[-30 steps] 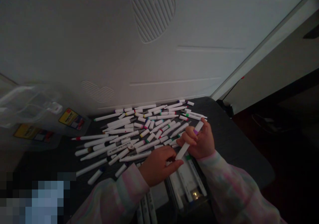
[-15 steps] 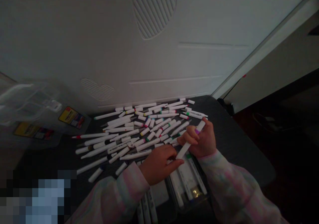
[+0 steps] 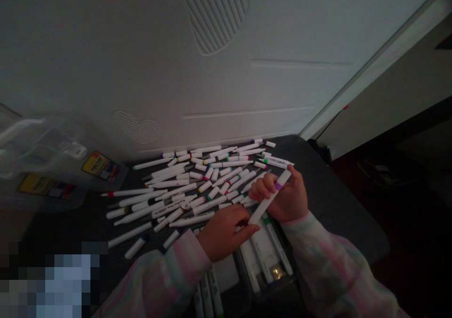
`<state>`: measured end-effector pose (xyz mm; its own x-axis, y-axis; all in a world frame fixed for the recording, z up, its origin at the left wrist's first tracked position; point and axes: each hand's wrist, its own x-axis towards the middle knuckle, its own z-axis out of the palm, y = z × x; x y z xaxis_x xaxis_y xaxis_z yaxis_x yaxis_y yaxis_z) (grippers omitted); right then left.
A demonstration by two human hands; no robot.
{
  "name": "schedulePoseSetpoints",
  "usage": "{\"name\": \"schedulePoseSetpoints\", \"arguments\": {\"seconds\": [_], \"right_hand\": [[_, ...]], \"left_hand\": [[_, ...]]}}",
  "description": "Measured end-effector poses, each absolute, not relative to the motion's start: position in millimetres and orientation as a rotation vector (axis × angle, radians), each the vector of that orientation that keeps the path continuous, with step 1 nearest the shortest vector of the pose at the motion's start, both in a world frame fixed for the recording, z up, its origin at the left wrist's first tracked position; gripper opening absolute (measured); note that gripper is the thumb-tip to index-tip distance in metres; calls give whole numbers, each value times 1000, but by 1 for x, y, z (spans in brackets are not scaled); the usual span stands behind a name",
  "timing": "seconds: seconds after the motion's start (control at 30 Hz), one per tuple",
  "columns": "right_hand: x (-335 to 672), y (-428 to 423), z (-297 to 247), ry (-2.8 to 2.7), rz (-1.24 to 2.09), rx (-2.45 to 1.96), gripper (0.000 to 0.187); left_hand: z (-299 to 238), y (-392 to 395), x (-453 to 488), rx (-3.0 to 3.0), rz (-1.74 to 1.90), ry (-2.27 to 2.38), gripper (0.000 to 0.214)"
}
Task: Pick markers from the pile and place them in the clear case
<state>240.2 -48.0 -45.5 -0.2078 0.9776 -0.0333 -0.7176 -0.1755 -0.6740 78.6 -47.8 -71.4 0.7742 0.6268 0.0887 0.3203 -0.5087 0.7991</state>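
A white marker (image 3: 267, 204) with a purple band near its upper end slants between my two hands, over the case below. My left hand (image 3: 224, 233) pinches its lower end between thumb and fingers. At the upper end, my right hand (image 3: 293, 199) has the marker against its palm, fingers curled beside the purple band. Beneath them lies a clear case (image 3: 273, 287) with several white markers inside. Loose white markers (image 3: 203, 219) and short separate caps (image 3: 213, 193) are spread over the dark table beyond my left hand.
At the left stand clear plastic boxes (image 3: 76, 186) with yellow labels. A pale panel (image 3: 158, 73) with ribbed heart shapes rises behind the dark table (image 3: 339, 214). More markers (image 3: 208, 294) lie in a row below my left wrist. A pixelated patch covers the lower left corner.
My right hand's fingers have loosened and shifted slightly left off the marker, uncovering more of its barrel. The left hand keeps its pinch, almost unmoved.
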Motion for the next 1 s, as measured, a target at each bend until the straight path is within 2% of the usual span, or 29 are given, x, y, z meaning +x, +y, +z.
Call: {"name": "schedulePoseSetpoints", "arguments": {"seconds": [0.33,0.8,1.0], "right_hand": [[240,-51,-43,-543,1868,-438,51],[238,-54,-46,-498,1915,-364,37],[239,-56,-46,-487,1916,-341,37]], "left_hand": [[-72,-48,79,2152,484,703,25],[-74,-50,79,2229,478,677,25],[-73,-50,80,2237,435,686,25]]}}
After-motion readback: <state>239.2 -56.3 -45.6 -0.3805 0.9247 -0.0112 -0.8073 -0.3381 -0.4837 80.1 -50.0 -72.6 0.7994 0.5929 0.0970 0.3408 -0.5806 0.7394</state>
